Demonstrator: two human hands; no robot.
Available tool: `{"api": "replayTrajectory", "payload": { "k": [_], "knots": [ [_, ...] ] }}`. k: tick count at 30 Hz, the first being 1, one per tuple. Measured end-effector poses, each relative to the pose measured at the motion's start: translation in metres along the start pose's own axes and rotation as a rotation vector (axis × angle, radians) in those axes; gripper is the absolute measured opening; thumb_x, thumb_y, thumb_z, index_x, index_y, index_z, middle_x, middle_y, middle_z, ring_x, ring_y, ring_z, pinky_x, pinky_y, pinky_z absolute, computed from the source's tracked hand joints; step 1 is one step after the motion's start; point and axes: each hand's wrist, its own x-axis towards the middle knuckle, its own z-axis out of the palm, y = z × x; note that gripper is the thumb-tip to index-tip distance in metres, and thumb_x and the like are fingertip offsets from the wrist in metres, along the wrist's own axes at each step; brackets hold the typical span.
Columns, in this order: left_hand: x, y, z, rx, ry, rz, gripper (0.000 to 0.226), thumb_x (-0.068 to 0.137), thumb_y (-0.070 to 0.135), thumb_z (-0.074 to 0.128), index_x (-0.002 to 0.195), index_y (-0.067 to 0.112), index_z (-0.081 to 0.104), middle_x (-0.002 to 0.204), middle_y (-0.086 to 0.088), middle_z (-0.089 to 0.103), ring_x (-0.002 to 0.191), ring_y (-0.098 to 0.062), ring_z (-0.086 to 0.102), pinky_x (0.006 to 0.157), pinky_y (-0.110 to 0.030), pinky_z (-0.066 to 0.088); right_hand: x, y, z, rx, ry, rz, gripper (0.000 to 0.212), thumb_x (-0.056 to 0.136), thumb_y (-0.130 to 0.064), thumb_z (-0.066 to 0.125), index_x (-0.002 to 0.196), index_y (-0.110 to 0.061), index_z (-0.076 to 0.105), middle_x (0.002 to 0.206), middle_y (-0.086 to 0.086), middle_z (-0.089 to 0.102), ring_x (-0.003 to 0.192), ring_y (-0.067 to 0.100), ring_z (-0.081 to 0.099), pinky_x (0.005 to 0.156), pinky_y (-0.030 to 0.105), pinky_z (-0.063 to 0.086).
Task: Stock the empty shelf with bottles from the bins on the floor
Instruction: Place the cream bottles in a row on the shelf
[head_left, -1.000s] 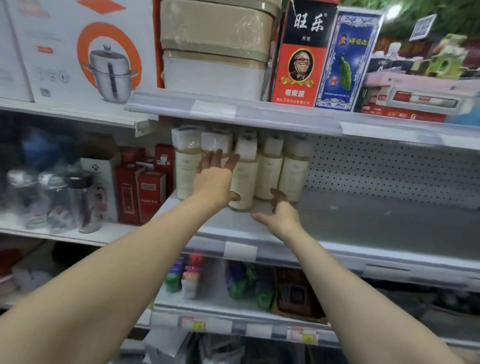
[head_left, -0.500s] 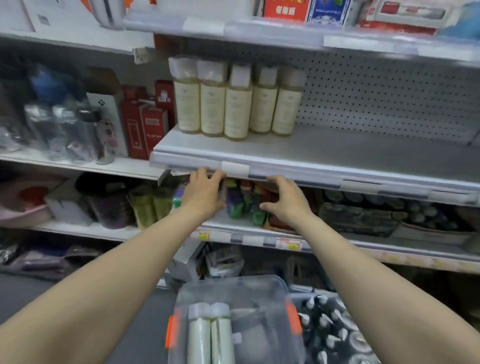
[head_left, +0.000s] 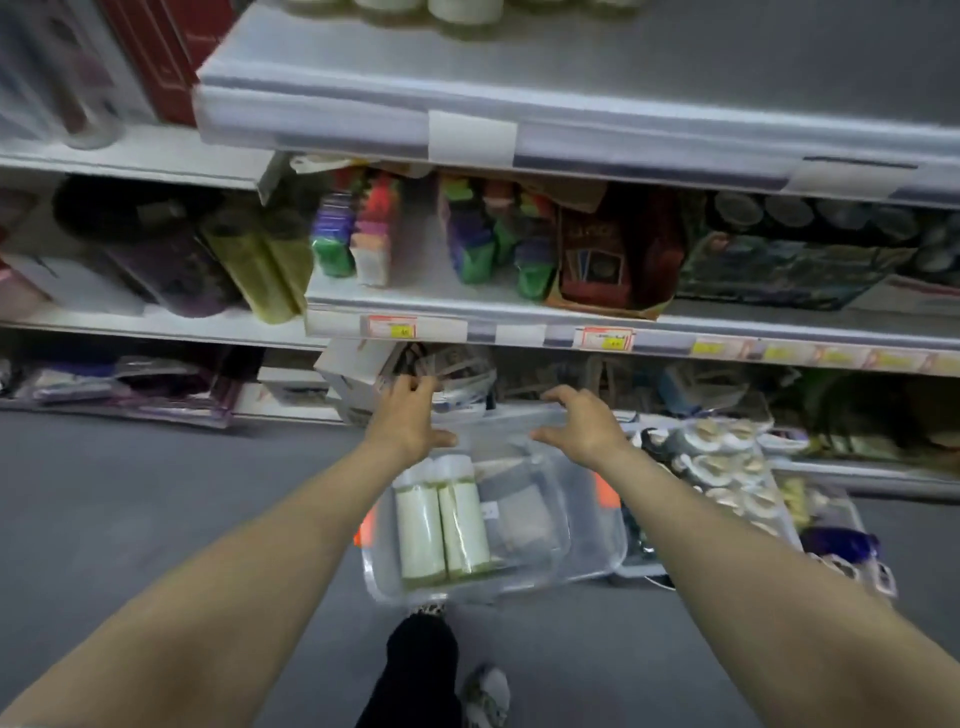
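Above the bin (head_left: 592, 545), left hand (head_left: 410, 421) and right hand (head_left: 579, 423) spread fingers, empty; labels on bottles (head_left: 420, 527) unreadable.

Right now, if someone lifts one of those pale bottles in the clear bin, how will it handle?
The two bottles look round and lie on their sides in the clear bin, so a nudged one would probably roll. Greenish liquid shows at both ends, so they are likely full and fairly heavy.
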Motion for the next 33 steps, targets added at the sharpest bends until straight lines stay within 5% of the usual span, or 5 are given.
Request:
{"api": "replayTrajectory", "payload": {
  "k": [7,14,24,29,33],
  "knots": [
    [0.041,-0.054,0.087,-0.123,-0.211,-0.156,0.079,0.079,0.048,0.078,0.140,0.011,0.044,0.139,-0.016,0.044,0.131,-0.034,0.039,0.106,-0.041,0.037,0.039,0.042,0.046,0.047,0.021,0.146,0.068,0.083,-0.044,0.079,0.139,-0.015,0.054,0.141,0.012,0.055,0.132,0.030,0.048,0.107,0.038,0.040],
    [0.065,-0.087,0.147,-0.261,-0.218,-0.447,0.100,0.076,0.057,0.075,0.145,0.000,0.033,0.143,-0.021,0.045,0.133,-0.037,0.041,0.107,-0.043,0.038,0.054,0.088,0.090,-0.085,0.026,0.244,0.110,0.084,-0.051,0.074,0.161,-0.021,0.003,0.168,0.011,0.002,0.155,0.027,0.001,0.125,0.043,0.011],
    [0.099,-0.091,0.194,-0.385,-0.146,-0.696,0.097,0.076,0.060,0.074,0.141,-0.001,0.035,0.141,-0.020,0.046,0.128,-0.036,0.048,0.104,-0.043,0.043,0.075,0.116,0.110,-0.115,0.045,0.290,0.116,0.086,-0.050,0.071,0.158,-0.026,-0.017,0.167,0.005,-0.018,0.155,0.028,-0.005,0.120,0.050,0.021],
    [0.104,-0.096,0.216,-0.272,-0.240,-0.708,0.091,0.078,0.067,0.067,0.147,0.020,0.033,0.140,-0.022,0.038,0.129,-0.039,0.041,0.101,-0.047,0.041,0.074,0.123,0.111,-0.136,0.056,0.266,0.121,0.084,-0.049,0.074,0.157,-0.027,-0.019,0.167,0.005,-0.019,0.155,0.027,-0.005,0.118,0.051,0.025],
    [0.109,-0.099,0.228,-0.551,-0.192,-0.742,0.074,0.077,0.051,0.078,0.131,0.024,0.036,0.133,-0.014,0.049,0.111,-0.032,0.055,0.090,-0.040,0.048,0.075,0.123,0.115,-0.151,0.069,0.275,0.124,0.081,-0.050,0.076,0.157,-0.027,-0.019,0.167,0.004,-0.019,0.155,0.029,-0.004,0.114,0.053,0.031]
  ]
}}
